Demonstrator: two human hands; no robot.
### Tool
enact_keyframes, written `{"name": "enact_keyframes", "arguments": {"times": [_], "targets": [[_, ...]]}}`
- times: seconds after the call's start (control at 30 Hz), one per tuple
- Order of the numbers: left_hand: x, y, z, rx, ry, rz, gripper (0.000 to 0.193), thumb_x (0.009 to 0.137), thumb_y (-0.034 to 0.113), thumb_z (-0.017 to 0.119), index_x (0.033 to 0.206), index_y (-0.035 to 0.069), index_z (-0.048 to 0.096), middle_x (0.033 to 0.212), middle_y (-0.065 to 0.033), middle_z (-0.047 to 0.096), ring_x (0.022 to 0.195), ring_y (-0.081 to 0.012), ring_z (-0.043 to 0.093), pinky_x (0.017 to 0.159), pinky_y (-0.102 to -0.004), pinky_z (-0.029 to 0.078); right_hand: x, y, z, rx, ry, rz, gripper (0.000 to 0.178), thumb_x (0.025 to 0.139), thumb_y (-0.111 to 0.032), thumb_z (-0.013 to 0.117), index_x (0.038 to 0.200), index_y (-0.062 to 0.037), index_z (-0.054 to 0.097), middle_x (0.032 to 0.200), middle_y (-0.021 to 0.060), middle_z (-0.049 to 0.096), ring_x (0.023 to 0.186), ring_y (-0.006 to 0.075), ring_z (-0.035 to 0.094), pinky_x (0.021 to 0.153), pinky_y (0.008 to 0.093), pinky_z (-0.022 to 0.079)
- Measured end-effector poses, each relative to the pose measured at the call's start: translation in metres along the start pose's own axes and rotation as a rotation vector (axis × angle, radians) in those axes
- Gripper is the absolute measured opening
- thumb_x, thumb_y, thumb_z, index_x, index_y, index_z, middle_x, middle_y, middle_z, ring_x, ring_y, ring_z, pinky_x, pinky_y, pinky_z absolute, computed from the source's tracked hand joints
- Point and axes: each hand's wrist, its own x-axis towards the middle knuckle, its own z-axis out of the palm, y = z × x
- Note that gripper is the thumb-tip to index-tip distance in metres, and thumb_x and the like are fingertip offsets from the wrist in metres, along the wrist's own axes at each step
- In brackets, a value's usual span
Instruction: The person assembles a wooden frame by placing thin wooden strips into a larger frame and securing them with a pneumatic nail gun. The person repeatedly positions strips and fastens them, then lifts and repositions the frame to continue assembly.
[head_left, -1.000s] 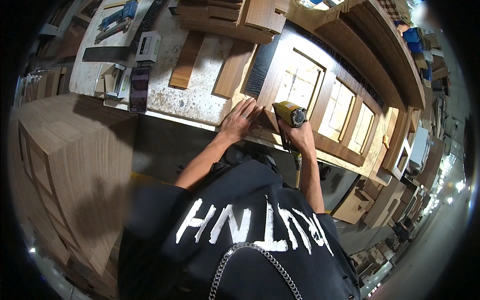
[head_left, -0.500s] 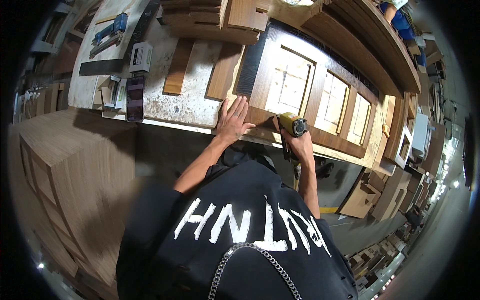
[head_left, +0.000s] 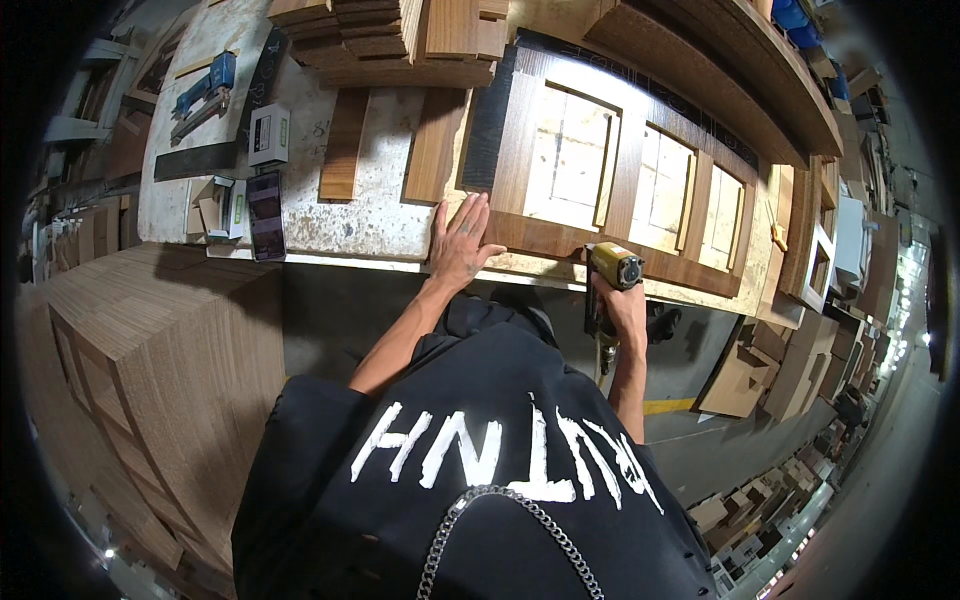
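A brown wooden frame [head_left: 622,185] with three openings lies flat on the pale, stained workbench [head_left: 375,228]. My left hand [head_left: 459,243] rests flat at the near left corner of the frame, its fingers stretched out and thumb spread along the near rail. In my right hand [head_left: 626,308] is a yellow and black nail gun [head_left: 614,266], gripped by its handle, with a hose running down from it. The gun's nose is at the near rail, below the post between the left and middle openings; whether it touches the wood I cannot tell. A black strip [head_left: 488,130] lies along the frame's left end.
Stacked brown boards [head_left: 395,72] and two loose boards [head_left: 343,150] lie beyond my left hand. Farther left are a blue staple gun [head_left: 207,95], a white box [head_left: 269,134] and a phone [head_left: 266,215]. Long boards [head_left: 735,80] line the far side. A large wood-grain cabinet [head_left: 190,345] stands left.
My right hand has moved the nail gun to the right along the near rail and slightly toward me. My left hand stays flat at the same corner.
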Motion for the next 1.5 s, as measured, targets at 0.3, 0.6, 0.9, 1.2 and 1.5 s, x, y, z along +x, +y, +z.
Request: {"name": "enact_keyframes", "arguments": {"times": [0.3, 0.6, 0.9, 1.2, 1.5], "targets": [[0.001, 0.001, -0.002, -0.046, 0.003, -0.022, 0.09, 0.087, 0.052, 0.073, 0.153, 0.0, 0.043, 0.162, -0.0086, 0.04, 0.154, -0.0238, 0.029, 0.129, -0.0522, 0.011, 0.007, -0.01, 0.022, -0.089, -0.068, -0.173, 0.04, 0.087, -0.033, 0.08, 0.105, 0.002, 0.073, 0.075, 0.0036, 0.069, 0.063, 0.0123, 0.06, 0.06, 0.0306, 0.048], [0.0, -0.001, 0.0, -0.246, 0.325, -0.035, 0.089, 0.068, 0.034, 0.092, 0.133, 0.004, 0.04, 0.139, -0.0171, 0.044, 0.138, -0.0416, 0.04, 0.117, -0.0533, 0.034, 0.025, -0.1, 0.099, -0.392, -0.354, -0.537, 0.039, 0.091, -0.032, 0.073, 0.108, 0.0031, 0.071, 0.088, 0.0215, 0.074, 0.078, 0.0286, 0.072, 0.074, 0.0413, 0.055], [-0.004, -0.008, 0.012, -0.29, 0.293, -0.099, 0.09, 0.065, 0.038, 0.093, 0.132, 0.006, 0.041, 0.141, -0.0162, 0.041, 0.139, -0.0413, 0.039, 0.118, -0.0514, 0.034, 0.033, -0.105, 0.12, -0.541, -0.294, -0.555, 0.035, 0.083, -0.023, 0.071, 0.092, 0.0109, 0.07, 0.082, 0.0325, 0.07, 0.081, 0.0449, 0.073, 0.073, 0.0479, 0.057], [0.0, -0.004, 0.0, -0.234, 0.299, -0.039, 0.062, 0.079, 0.02, 0.079, 0.129, 0.007, 0.045, 0.137, -0.0168, 0.046, 0.136, -0.0404, 0.042, 0.117, -0.0498, 0.035, 0.016, -0.107, 0.115, -0.413, -0.262, -0.451, 0.034, 0.083, -0.024, 0.07, 0.093, 0.0085, 0.072, 0.085, 0.031, 0.071, 0.085, 0.0469, 0.073, 0.076, 0.0466, 0.057], [-0.003, 0.0, -0.001, -0.126, 0.145, 0.017, 0.072, 0.074, 0.019, 0.089, 0.136, 0.004, 0.056, 0.139, -0.0129, 0.048, 0.138, -0.0349, 0.041, 0.121, -0.0481, 0.034, 0.038, -0.03, 0.078, -0.189, 0.0, -0.258, 0.043, 0.084, -0.035, 0.079, 0.102, 0.0035, 0.074, 0.075, 0.0109, 0.072, 0.068, 0.0204, 0.069, 0.065, 0.0359, 0.053]]}}
